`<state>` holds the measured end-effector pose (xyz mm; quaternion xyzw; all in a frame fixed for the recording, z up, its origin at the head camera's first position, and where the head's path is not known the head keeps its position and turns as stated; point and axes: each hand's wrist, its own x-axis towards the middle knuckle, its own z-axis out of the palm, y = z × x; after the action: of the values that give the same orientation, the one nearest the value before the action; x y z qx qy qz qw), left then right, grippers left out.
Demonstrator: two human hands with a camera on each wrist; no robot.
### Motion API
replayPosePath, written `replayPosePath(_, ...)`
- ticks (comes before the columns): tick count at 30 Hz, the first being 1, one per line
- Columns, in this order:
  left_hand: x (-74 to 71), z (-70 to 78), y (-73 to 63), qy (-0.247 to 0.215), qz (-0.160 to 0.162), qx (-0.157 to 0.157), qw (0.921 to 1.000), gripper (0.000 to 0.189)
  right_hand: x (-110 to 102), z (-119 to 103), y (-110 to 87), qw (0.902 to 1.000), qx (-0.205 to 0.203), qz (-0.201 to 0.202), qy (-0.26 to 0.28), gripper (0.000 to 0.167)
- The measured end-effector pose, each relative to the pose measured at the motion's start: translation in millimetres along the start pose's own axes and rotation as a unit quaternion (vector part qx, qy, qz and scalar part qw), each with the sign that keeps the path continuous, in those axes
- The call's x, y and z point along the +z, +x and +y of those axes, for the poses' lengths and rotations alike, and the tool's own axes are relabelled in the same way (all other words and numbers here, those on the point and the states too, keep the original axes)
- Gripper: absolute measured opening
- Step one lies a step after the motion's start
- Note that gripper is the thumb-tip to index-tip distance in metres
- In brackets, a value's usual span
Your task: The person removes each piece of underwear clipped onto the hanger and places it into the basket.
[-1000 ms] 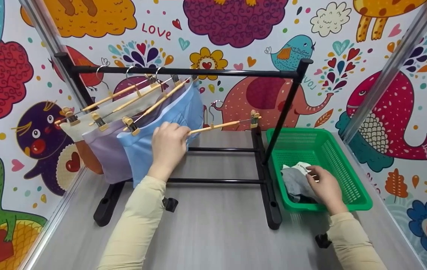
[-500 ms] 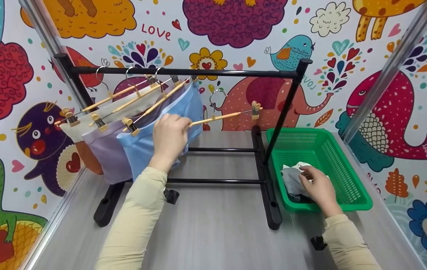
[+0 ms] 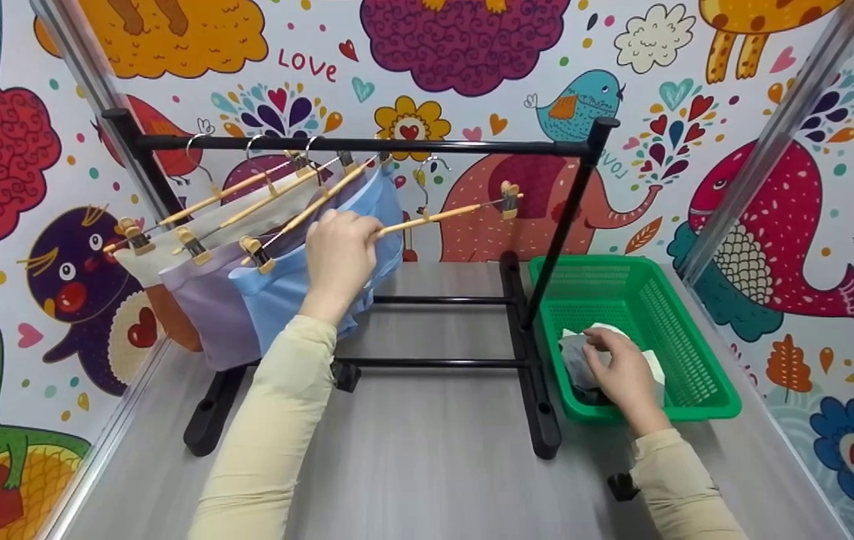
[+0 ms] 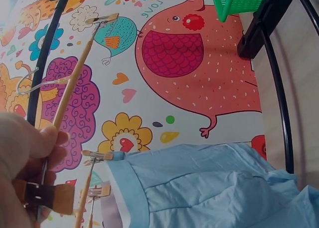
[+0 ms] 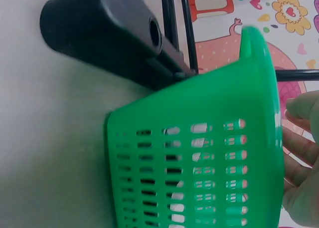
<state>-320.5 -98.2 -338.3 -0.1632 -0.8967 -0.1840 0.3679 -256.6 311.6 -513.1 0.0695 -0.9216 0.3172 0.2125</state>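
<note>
My left hand grips one end of a wooden clip hanger, held in front of the rack. No garment shows on its far clip, and its hook overlaps the wall picture. In the left wrist view the hanger slants upward from my fingers, a second clip beside them. Over the green basket hovers my right hand, fingers loosely bent and holding nothing. Below it lie folded grey cloth and white cloth. From the right wrist, the hand shows just past the basket's rim.
A black clothes rack carries several garments on clip hangers at its left: white-and-brown, purple and light blue shorts. Its right foot stands against the basket's left side. A patterned wall surrounds the grey tabletop.
My left hand has raised the hanger, its far end now higher. My right hand has shifted left over the basket, with more white cloth visible to its right.
</note>
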Motion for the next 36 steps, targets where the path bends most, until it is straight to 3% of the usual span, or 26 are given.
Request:
replayPosePath(14, -6.0, 8.7, 17.3, -0.012, -0.023, -0.035, 0.9991, 0.009, 22, -30, 2.9, 0.995, -0.077, 0.044, 0.045, 0.025)
replayPosePath(36, -3.8, 23.7, 37.1, -0.001, -0.057, -0.062, 0.9965, 0.011, 55, -57, 0.5, 0.993, -0.092, 0.012, 0.073, 0.027)
